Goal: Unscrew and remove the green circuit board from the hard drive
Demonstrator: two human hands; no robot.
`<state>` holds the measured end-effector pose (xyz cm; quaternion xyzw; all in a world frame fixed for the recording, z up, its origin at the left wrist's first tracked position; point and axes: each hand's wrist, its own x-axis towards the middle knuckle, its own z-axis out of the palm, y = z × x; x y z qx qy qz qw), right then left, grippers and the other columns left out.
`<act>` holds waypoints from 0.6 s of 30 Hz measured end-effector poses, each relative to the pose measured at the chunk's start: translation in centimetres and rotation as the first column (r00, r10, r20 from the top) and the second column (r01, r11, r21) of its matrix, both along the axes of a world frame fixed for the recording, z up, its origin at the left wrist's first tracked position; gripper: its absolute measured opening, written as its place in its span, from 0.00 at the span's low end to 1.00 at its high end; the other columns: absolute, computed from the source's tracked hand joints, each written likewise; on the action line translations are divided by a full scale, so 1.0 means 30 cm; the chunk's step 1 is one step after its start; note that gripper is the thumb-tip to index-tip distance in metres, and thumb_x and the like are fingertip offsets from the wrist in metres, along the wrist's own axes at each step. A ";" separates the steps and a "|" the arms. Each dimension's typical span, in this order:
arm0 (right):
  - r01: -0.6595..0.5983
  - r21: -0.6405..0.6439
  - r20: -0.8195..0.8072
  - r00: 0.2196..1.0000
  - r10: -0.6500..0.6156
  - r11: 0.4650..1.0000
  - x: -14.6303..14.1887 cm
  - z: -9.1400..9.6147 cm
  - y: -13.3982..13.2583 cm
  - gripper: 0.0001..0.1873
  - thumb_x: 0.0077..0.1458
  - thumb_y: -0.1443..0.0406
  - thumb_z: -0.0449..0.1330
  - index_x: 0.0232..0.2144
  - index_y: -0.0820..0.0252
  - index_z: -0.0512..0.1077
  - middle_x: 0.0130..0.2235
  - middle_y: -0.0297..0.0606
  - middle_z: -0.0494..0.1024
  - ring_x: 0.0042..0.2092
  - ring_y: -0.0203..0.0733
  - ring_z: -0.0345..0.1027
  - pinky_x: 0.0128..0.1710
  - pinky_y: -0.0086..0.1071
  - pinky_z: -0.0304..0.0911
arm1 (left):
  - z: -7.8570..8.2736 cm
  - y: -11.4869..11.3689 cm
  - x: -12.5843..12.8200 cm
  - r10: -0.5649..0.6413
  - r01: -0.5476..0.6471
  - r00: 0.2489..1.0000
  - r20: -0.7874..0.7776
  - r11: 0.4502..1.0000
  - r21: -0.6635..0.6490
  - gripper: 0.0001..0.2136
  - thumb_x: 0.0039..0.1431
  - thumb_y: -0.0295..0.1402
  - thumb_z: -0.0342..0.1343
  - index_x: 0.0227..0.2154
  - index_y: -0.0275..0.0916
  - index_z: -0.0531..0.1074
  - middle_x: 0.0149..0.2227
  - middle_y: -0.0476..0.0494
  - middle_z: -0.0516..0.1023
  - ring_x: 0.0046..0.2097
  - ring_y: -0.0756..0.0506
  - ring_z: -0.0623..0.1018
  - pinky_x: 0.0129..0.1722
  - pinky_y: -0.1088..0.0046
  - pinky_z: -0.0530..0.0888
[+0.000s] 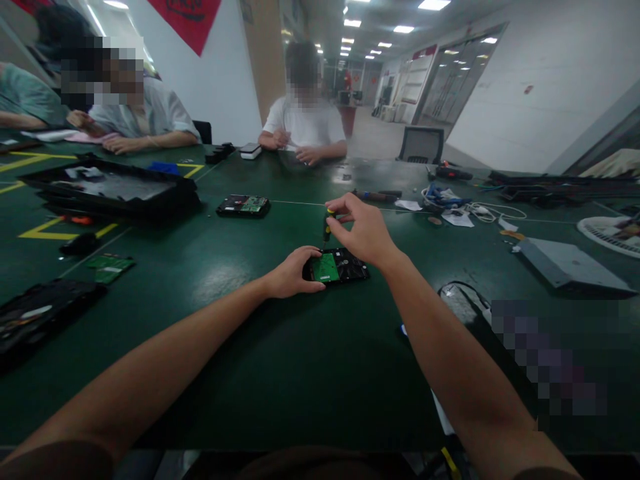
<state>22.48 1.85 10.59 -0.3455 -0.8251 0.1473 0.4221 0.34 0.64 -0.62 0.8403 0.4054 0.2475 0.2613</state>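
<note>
**Green counter, drive pinned, driver upright**

Green matting covers the counter (280, 360) on which a black hard drive (337, 267) lies flat, circuit board upward, directly between the two hands. The left hand (293, 272) curls over the drive's left edge, fingers closed on the casing and pressing it down; this grip probably keeps the drive from sliding or turning under the tool. The right hand (363, 233) hangs just above the drive's far edge, fingertips pinched shut on the yellow-capped handle of a small screwdriver (327, 227) held nearly vertical, a hold that suits fine turning rather than force.

Beyond the left hand, well apart, lies a second drive (243, 205) with its board exposed; farther left sit a loose green board (110, 265) and a black tray (107, 190). Right of the right hand rest a grey box (570, 267) and tangled cables (465, 207). Other people sit at the counter's far side.

The screwdriver's tip is hidden against the dark casing, so which screw it meets cannot be told. Items at the right edge are cut off or blurred.
</note>
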 end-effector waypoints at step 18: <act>0.042 0.035 0.040 0.998 -0.043 0.999 -0.004 0.005 0.000 0.07 0.60 0.61 0.63 0.40 0.56 0.73 0.43 0.41 0.79 0.45 0.48 0.75 0.48 0.45 0.71 | -0.001 0.001 0.001 0.006 -0.006 1.000 0.013 1.000 0.026 0.38 0.49 0.50 0.69 0.60 0.40 0.66 0.65 0.32 0.67 0.66 0.31 0.68 0.66 0.50 0.66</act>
